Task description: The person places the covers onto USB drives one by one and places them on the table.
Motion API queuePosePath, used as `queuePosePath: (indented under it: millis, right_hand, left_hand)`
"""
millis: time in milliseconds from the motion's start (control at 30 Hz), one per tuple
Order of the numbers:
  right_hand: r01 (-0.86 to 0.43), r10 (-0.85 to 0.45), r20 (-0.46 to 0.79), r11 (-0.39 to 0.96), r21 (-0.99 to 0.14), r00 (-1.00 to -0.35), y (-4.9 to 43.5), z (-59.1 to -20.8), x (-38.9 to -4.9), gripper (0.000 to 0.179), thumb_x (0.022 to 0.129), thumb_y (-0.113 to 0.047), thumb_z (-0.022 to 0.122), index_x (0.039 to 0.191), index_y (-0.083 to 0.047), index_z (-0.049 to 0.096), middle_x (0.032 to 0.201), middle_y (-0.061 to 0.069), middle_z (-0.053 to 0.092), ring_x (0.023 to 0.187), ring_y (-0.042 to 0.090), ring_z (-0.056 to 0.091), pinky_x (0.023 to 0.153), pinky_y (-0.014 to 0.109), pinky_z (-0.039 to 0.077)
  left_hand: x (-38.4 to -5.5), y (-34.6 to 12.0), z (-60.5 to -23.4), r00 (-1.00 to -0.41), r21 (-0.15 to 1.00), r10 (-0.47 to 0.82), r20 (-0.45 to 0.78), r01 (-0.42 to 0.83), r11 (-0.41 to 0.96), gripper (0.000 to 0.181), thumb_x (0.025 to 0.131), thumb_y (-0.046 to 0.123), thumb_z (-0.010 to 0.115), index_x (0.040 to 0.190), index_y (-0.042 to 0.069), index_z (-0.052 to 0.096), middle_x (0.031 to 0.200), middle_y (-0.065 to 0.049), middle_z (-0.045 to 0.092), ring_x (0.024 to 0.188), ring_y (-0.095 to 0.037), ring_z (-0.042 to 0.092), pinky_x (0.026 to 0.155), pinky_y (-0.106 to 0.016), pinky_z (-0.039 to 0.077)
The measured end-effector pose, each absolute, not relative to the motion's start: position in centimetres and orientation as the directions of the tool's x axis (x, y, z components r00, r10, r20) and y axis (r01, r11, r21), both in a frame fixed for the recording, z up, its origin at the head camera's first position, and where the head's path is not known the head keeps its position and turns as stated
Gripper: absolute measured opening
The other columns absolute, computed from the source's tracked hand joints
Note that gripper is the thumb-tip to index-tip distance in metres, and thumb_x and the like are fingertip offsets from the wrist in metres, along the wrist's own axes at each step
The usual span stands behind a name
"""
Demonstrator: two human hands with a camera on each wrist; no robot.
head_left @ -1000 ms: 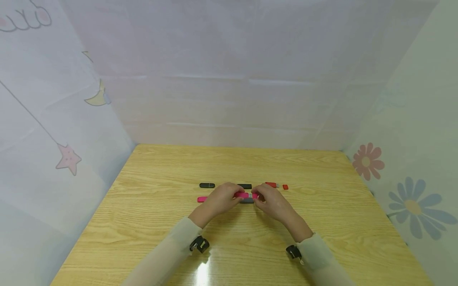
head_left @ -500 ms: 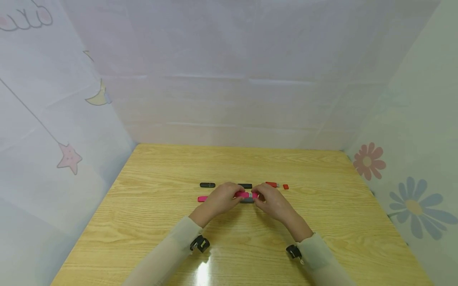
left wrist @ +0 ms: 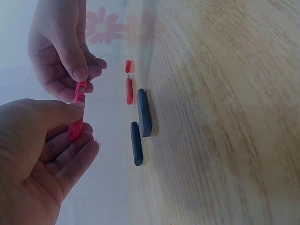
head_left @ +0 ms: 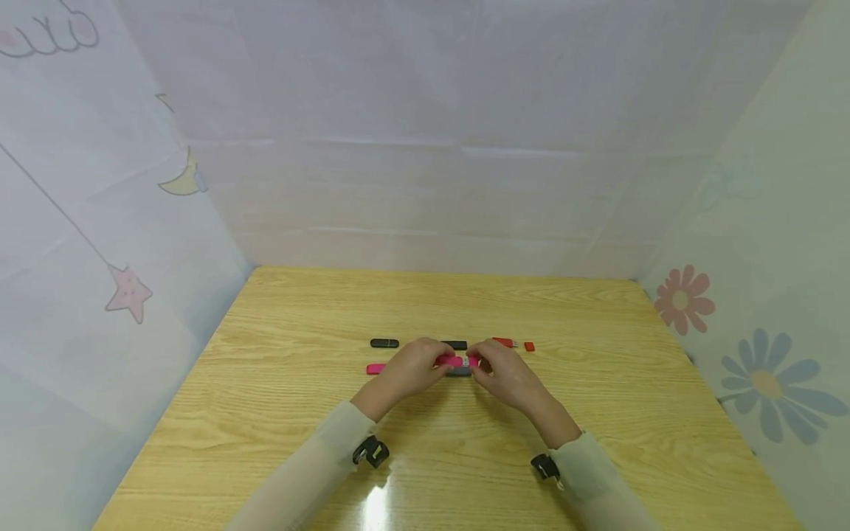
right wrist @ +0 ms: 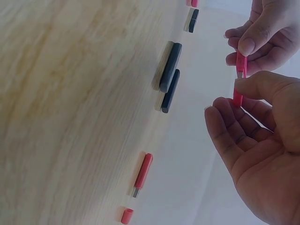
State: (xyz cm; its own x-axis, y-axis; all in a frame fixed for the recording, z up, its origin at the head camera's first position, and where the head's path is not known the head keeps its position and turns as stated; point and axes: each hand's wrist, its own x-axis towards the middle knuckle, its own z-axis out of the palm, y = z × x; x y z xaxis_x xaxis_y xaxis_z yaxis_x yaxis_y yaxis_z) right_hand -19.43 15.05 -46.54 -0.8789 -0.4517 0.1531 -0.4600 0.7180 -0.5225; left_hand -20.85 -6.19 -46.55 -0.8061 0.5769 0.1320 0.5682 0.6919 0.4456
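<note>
My left hand [head_left: 408,366] pinches a pink USB stick [left wrist: 76,124] between thumb and fingers. Its small pink cap [right wrist: 237,100] is pinched by my right hand [head_left: 508,375]. Stick and cap are held in line, and a short bit of the metal plug [right wrist: 240,74] shows between them. Both are above the table in the wrist views. Below them lies a grey USB stick [left wrist: 144,112], with a black USB stick [head_left: 455,345] just behind it.
A black USB stick with a silver band [head_left: 384,343] and another pink stick [head_left: 375,369], partly behind my left hand, lie to the left. Right of centre are an uncapped red USB stick [right wrist: 144,171] and its red cap [right wrist: 127,216]. Printed cloth walls surround the wooden table [head_left: 598,354].
</note>
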Motion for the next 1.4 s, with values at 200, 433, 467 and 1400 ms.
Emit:
queuePosePath:
  millis: [200,433,467,1400]
  right_hand:
    - [-0.457,-0.446,0.157,0.716,-0.528,-0.881,15.02,-46.5,-19.4,0.021,0.09,-0.007,0.067,0.11,-0.008,0.066,0.101,0.0,0.061,0.079,0.008,0.055,0.07,0.027,0.051]
    - [-0.467,-0.453,0.17,0.703,-0.536,-0.875,14.92,-46.56,-19.38,0.021,0.09,-0.006,0.066,0.11,-0.009,0.066,0.1,-0.001,0.06,0.078,0.008,0.054,0.069,0.026,0.051]
    - [-0.474,-0.457,0.175,0.697,-0.538,-0.872,14.89,-46.57,-19.38,0.021,0.089,-0.006,0.066,0.11,-0.009,0.066,0.099,-0.001,0.06,0.077,0.008,0.053,0.069,0.026,0.05]
    - [-0.491,-0.465,0.197,0.68,-0.546,-0.863,14.54,-46.7,-19.43,0.018,0.089,-0.005,0.068,0.107,-0.008,0.065,0.097,-0.001,0.059,0.078,0.009,0.054,0.069,0.026,0.051]
  left_hand:
    - [-20.85,-6.24,-46.57,-0.804,0.452,0.579,0.14,0.572,0.685,0.021,0.093,0.02,0.069,0.112,0.011,0.071,0.101,0.002,0.069,0.084,-0.007,0.058,0.07,-0.021,0.049]
    - [-20.81,-6.22,-46.42,-0.805,0.453,0.576,0.143,0.571,0.685,0.021,0.093,0.02,0.069,0.112,0.012,0.071,0.101,0.002,0.069,0.086,-0.007,0.058,0.071,-0.021,0.049]
    - [-20.82,-6.2,-46.4,-0.803,0.451,0.579,0.144,0.574,0.684,0.021,0.093,0.02,0.068,0.112,0.012,0.071,0.101,0.002,0.069,0.085,-0.007,0.058,0.07,-0.021,0.049]
    - [-20.85,-5.86,-46.64,-0.799,0.416,0.586,0.137,0.583,0.698,0.021,0.094,0.021,0.067,0.114,0.014,0.07,0.103,0.004,0.069,0.089,-0.008,0.058,0.072,-0.022,0.049]
